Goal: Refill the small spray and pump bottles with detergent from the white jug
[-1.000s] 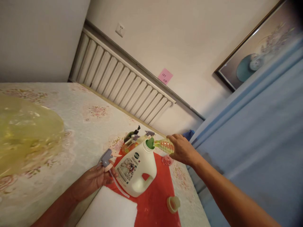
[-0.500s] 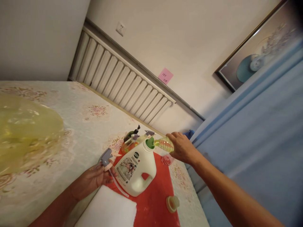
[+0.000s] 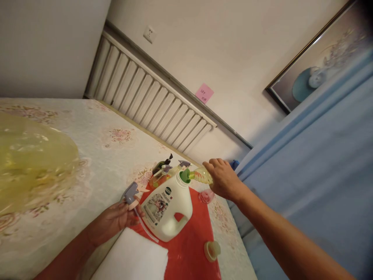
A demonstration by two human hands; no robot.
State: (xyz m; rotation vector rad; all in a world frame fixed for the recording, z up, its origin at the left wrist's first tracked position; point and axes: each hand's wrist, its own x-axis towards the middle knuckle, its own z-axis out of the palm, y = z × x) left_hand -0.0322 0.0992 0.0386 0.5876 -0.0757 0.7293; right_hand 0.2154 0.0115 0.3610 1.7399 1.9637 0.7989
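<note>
My right hand [image 3: 223, 179] grips a clear ribbed bottle [image 3: 203, 175] with yellowish liquid, tipped sideways so its neck meets the green spout [image 3: 184, 176] of a white detergent jug [image 3: 169, 210]. The jug stands upright, label towards the left. In my left hand [image 3: 116, 217] is a grey and pink spray trigger head [image 3: 131, 195], its clear dip tube hanging down in front of the jug. The jug's cap [image 3: 212, 251] lies on a red mat [image 3: 190, 258] to the right.
Behind the jug stand several spray bottles [image 3: 159, 179]. A folded white towel [image 3: 132, 256] lies at the front, and a pink object [image 3: 206, 196] sits by the mat's right edge. On the left is a large transparent yellow bag [image 3: 35, 167]. A blue curtain [image 3: 309, 186] hangs at right.
The ribbed bottle in my right hand has tilted slightly more, its held end rising a little. My left hand and the jug stay almost where they were.
</note>
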